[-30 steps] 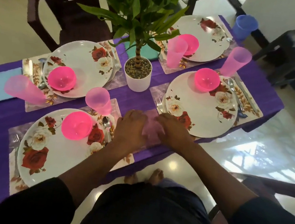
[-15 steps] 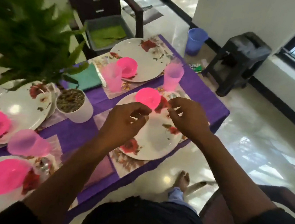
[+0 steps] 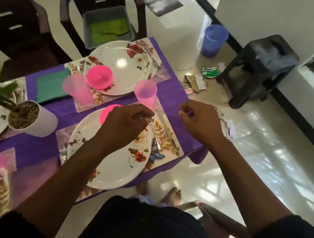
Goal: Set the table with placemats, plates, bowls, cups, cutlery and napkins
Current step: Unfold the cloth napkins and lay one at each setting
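Observation:
My left hand hovers over the near floral plate, hiding part of the pink bowl. Its curled fingertips are at the bowl of the spoon; whether they pinch it is unclear. My right hand hangs above the table's right edge, fingers loosely curled, with nothing plainly in it. A knife lies on the leaf-patterned placemat, a fork left of the plate, and a pink cup behind. The far setting has a plate, pink bowl, pink cup and teal napkin.
A white plant pot stands mid-table on the purple cloth. More settings blur at the left. A grey tray of green cloths sits on a dark chair. On the floor are a blue bucket, a black stool and litter.
My hands left the pink napkin they were pressing between the near settings and moved right, to the right-hand setting. The view swung right with them.

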Motion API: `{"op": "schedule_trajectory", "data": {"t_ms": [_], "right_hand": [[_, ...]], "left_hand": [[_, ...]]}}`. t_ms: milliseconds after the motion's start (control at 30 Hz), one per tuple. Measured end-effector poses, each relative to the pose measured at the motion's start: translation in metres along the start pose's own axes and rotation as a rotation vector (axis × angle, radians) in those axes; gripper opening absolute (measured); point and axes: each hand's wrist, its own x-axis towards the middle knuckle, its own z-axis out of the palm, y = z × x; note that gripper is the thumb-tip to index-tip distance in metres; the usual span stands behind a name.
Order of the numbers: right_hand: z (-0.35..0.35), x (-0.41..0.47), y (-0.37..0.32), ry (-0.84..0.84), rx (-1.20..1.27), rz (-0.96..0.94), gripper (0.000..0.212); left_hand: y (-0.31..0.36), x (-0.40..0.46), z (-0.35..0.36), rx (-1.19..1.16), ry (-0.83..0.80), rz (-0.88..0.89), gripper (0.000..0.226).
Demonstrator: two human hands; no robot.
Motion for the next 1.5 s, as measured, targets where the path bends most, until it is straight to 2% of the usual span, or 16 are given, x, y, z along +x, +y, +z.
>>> {"op": "schedule_trajectory", "data": {"t_ms": [367,600,767,1000,1133,1367,1500], "right_hand": [[-0.023,0.077,0.019,-0.004,-0.054,-0.008,0.019],[-0.044,0.134,0.05,-0.044,-0.032,-0.03,0.023],[-0.065,0.189,0.099,-0.114,-0.029,-0.099,0.02],[-0.115,0.266,0.169,-0.302,-0.031,-0.243,0.016],[-0.142,0.294,0.194,-0.329,-0.046,-0.301,0.015],[-0.153,0.344,0.208,-0.411,-0.018,-0.39,0.011],[-0.142,0.374,0.199,-0.464,-0.016,-0.442,0.015]], "left_hand": [[0.023,0.085,0.011,0.007,-0.058,0.08,0.019],[0.047,0.13,0.035,-0.015,-0.009,0.046,0.019],[0.066,0.173,0.081,-0.04,0.051,-0.004,0.02],[0.097,0.244,0.149,-0.08,0.233,-0.224,0.016],[0.117,0.267,0.165,-0.188,0.31,-0.328,0.02],[0.128,0.301,0.18,-0.254,0.44,-0.397,0.013],[0.124,0.318,0.175,-0.321,0.49,-0.418,0.02]]}}
